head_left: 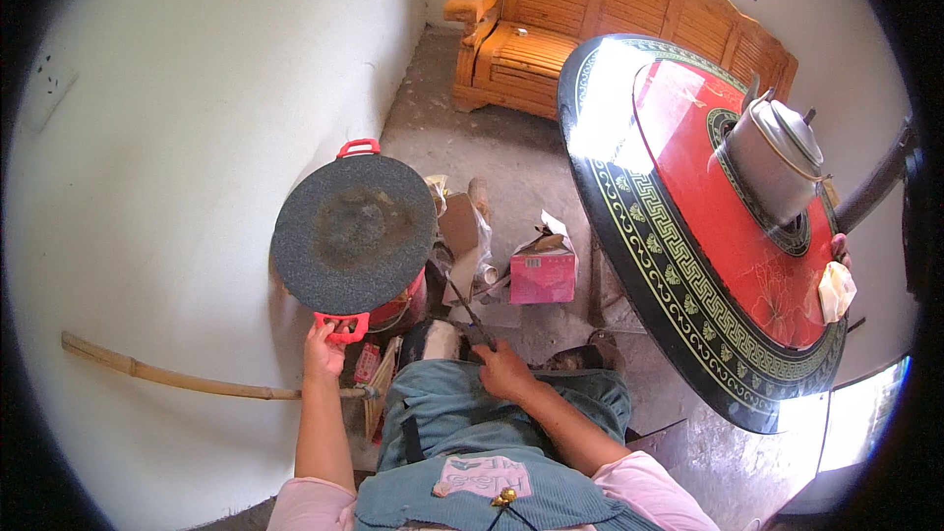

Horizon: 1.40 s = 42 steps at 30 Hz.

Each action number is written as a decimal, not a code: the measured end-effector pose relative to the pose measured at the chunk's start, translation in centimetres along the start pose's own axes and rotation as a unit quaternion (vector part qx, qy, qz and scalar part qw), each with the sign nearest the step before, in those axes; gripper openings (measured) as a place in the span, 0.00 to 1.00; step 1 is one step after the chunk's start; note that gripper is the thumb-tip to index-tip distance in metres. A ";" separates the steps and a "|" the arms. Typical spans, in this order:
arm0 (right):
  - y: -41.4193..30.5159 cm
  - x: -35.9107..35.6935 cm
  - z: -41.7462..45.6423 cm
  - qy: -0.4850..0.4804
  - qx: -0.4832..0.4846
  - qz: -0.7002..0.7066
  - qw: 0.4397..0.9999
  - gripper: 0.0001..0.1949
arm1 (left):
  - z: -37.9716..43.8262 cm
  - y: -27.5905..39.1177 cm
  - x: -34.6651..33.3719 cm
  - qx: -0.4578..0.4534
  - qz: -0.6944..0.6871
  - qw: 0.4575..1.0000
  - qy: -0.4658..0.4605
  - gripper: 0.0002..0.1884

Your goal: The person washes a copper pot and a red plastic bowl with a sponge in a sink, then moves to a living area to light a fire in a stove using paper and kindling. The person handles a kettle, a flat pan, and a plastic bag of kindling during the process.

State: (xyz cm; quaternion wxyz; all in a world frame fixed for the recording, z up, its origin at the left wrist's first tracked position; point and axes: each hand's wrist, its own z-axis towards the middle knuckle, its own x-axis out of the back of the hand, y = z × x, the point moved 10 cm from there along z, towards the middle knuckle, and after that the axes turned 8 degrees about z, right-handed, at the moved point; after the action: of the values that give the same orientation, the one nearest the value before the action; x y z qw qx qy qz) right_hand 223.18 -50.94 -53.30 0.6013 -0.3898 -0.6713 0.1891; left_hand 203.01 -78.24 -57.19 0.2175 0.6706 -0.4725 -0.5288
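My left hand (325, 351) grips the near red handle (346, 327) of a round, dark speckled griddle pan (354, 234). The pan is seen from above, with brownish stains in its middle, over a red bucket-like container (402, 307) by the wall. My right hand (506, 370) is closed on a thin dark rod, seemingly metal tongs (469, 310), that points away toward the cardboard and plastic scraps. The far end of the rod is partly lost among them.
A round red and black table (656, 251) with a metal kettle (778, 158) stands at the right. Beyond are a wooden bench (546, 37) and a torn pink box (543, 279). A bamboo pole (184, 377) lies at the left, by the white wall (169, 162).
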 end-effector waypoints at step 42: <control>0.0 6.9 -23.1 0.140 -0.202 0.653 0.716 0.13 | -29.6 -22.1 -32.2 0.417 0.128 0.732 -0.523 0.10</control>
State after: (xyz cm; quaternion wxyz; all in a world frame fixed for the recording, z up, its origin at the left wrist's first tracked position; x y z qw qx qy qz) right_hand 245.43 -50.68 -44.00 0.3223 -0.8656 -0.1808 0.3379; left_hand 239.22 -46.47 -48.26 -0.3000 0.2441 -0.7662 -0.5131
